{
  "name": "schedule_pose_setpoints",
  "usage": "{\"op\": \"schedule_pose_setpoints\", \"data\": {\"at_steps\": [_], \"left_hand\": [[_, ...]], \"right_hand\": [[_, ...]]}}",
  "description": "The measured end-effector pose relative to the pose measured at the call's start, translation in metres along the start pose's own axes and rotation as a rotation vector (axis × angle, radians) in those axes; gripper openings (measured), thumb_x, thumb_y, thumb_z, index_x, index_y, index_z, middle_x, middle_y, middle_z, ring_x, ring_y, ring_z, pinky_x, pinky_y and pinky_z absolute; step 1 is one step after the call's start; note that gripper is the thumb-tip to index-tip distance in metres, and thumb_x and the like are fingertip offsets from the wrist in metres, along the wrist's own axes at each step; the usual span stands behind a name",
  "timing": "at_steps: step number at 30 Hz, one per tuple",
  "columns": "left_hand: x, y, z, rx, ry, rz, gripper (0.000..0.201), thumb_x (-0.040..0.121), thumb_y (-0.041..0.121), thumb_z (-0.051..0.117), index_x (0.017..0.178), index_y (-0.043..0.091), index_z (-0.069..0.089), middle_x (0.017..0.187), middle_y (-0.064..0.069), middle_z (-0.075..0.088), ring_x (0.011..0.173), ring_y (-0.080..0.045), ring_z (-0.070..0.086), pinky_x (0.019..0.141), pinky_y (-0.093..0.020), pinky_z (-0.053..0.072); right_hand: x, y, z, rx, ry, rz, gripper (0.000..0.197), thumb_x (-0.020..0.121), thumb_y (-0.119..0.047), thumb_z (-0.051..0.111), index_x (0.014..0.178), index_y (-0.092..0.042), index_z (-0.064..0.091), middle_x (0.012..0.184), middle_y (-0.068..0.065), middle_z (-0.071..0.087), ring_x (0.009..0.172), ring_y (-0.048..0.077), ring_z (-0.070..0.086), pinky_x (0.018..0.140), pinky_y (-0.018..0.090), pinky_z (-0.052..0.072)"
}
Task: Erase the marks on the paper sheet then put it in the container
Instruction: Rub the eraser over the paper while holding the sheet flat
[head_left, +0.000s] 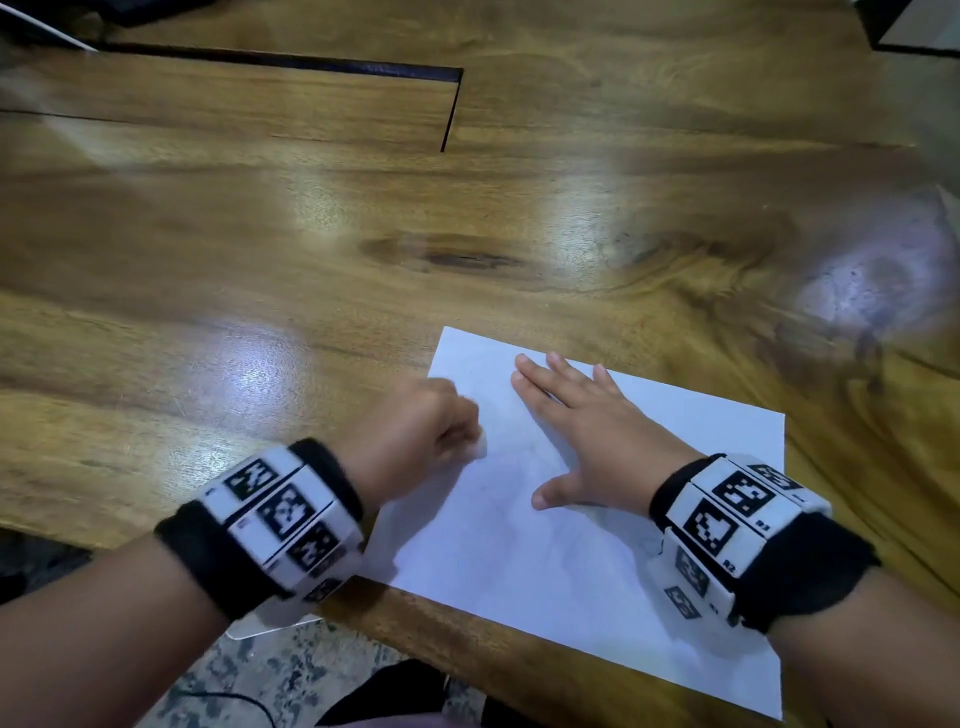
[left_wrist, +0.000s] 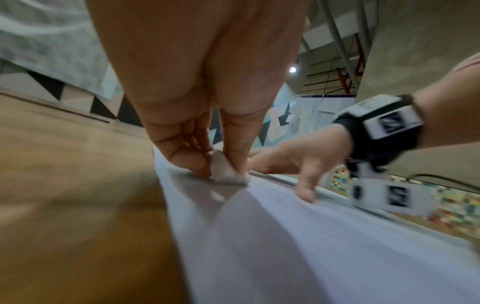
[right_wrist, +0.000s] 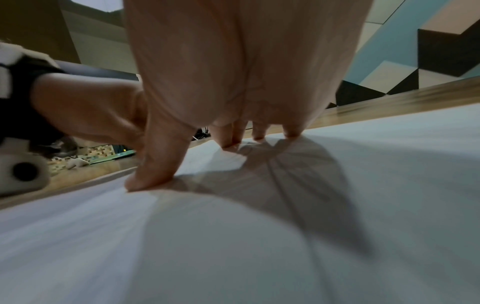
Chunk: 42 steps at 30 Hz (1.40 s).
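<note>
Paper sheet (head_left: 597, 561) lies under flat, spread right hand (head_left: 587, 431); left hand (head_left: 415, 431) pinches eraser (left_wrist: 226, 172) onto it.

A black band (head_left: 218, 558) is worn on the left wrist; white blocks (head_left: 283, 512) with black square codes are mounted; likewise the right band (head_left: 802, 569).

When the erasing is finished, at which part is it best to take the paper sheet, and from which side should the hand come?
Probably the near corner of the paper sheet, which sticks out past the edge of the wooden table. The sheet lies flat, so fingers cannot easily get under it elsewhere; there a thumb above and fingers below can pinch it, coming from the person's side.
</note>
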<state>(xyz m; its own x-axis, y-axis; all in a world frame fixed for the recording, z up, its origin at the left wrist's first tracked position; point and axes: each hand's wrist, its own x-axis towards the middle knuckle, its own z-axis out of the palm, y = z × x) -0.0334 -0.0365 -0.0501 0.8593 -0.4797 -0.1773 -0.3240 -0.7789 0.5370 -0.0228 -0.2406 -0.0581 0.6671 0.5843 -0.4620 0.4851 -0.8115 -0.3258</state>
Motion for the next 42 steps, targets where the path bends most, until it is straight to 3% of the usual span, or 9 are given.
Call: {"op": "schedule_pose_setpoints", "data": {"at_steps": [5, 8, 10, 13, 17, 23, 30, 36, 42], "left_hand": [[-0.038, -0.001, 0.002, -0.101, -0.282, -0.041, 0.009, 0.071, 0.026, 0.064, 0.072, 0.017, 0.066, 0.068, 0.013, 0.052, 0.062, -0.002, 0.052, 0.060, -0.014, 0.038], [-0.013, 0.001, -0.007, -0.045, -0.072, -0.051, 0.014, 0.070, 0.028, 0.072, 0.074, 0.015, 0.069, 0.070, -0.003, 0.065, 0.066, -0.016, 0.058, 0.061, -0.026, 0.040], [0.002, 0.004, -0.007, 0.005, 0.041, -0.031, 0.009, 0.071, 0.020, 0.073, 0.075, 0.012, 0.069, 0.073, -0.009, 0.066, 0.069, -0.024, 0.059, 0.059, -0.025, 0.034], [-0.008, 0.004, 0.001, -0.017, 0.004, 0.005, 0.009, 0.071, 0.019, 0.065, 0.066, 0.011, 0.065, 0.067, -0.007, 0.060, 0.061, -0.021, 0.055, 0.054, -0.020, 0.029], [-0.032, 0.006, 0.001, -0.045, -0.211, -0.056, 0.010, 0.074, 0.022, 0.070, 0.067, 0.016, 0.065, 0.066, 0.005, 0.054, 0.064, -0.013, 0.055, 0.057, -0.021, 0.037], [0.002, 0.009, -0.001, -0.017, 0.052, -0.077, 0.009, 0.075, 0.019, 0.069, 0.074, 0.010, 0.067, 0.072, -0.009, 0.064, 0.070, -0.025, 0.058, 0.060, -0.027, 0.036], [-0.043, 0.009, 0.008, -0.102, -0.213, -0.058, 0.010, 0.076, 0.024, 0.068, 0.070, 0.016, 0.065, 0.073, 0.001, 0.057, 0.067, -0.015, 0.056, 0.060, -0.025, 0.039], [0.005, 0.014, 0.000, -0.023, 0.017, -0.052, 0.011, 0.076, 0.021, 0.066, 0.073, 0.010, 0.065, 0.073, -0.011, 0.062, 0.070, -0.028, 0.057, 0.063, -0.031, 0.041], [-0.042, 0.015, 0.012, -0.073, -0.275, -0.008, 0.009, 0.079, 0.025, 0.065, 0.075, 0.016, 0.066, 0.075, 0.002, 0.053, 0.068, -0.017, 0.055, 0.063, -0.027, 0.040]], "right_hand": [[-0.001, -0.002, -0.001, 0.000, -0.007, 0.012, 0.111, 0.077, -0.053, 0.066, 0.150, -0.023, -0.011, 0.155, -0.013, -0.024, 0.142, 0.008, -0.024, 0.111, 0.032, -0.018], [-0.002, -0.003, -0.002, -0.003, -0.006, 0.016, 0.110, 0.077, -0.053, 0.067, 0.150, -0.023, -0.011, 0.155, -0.013, -0.023, 0.142, 0.009, -0.023, 0.111, 0.032, -0.018], [-0.002, -0.003, -0.002, -0.004, -0.005, 0.019, 0.111, 0.077, -0.053, 0.067, 0.150, -0.023, -0.010, 0.155, -0.013, -0.023, 0.142, 0.009, -0.023, 0.111, 0.032, -0.018], [-0.002, -0.003, -0.002, -0.005, -0.008, 0.019, 0.111, 0.077, -0.054, 0.067, 0.150, -0.023, -0.011, 0.155, -0.013, -0.023, 0.142, 0.008, -0.023, 0.111, 0.032, -0.018], [-0.002, -0.004, -0.003, -0.015, -0.012, 0.025, 0.111, 0.077, -0.054, 0.066, 0.149, -0.023, -0.012, 0.155, -0.013, -0.024, 0.142, 0.009, -0.024, 0.111, 0.031, -0.017], [-0.003, -0.006, -0.002, -0.036, -0.011, 0.030, 0.115, 0.074, -0.058, 0.067, 0.149, -0.021, -0.012, 0.155, -0.011, -0.024, 0.142, 0.010, -0.024, 0.113, 0.034, -0.016], [-0.003, -0.007, -0.002, -0.056, -0.022, 0.040, 0.117, 0.073, -0.061, 0.066, 0.149, -0.021, -0.014, 0.155, -0.010, -0.026, 0.142, 0.011, -0.026, 0.116, 0.037, -0.015], [-0.004, -0.009, -0.001, -0.092, -0.029, 0.044, 0.124, 0.069, -0.066, 0.065, 0.148, -0.019, -0.018, 0.155, -0.009, -0.028, 0.141, 0.013, -0.027, 0.116, 0.040, -0.014], [-0.004, -0.009, -0.002, -0.088, -0.035, 0.048, 0.123, 0.069, -0.065, 0.065, 0.148, -0.020, -0.018, 0.154, -0.009, -0.027, 0.141, 0.012, -0.027, 0.117, 0.040, -0.015]]}}
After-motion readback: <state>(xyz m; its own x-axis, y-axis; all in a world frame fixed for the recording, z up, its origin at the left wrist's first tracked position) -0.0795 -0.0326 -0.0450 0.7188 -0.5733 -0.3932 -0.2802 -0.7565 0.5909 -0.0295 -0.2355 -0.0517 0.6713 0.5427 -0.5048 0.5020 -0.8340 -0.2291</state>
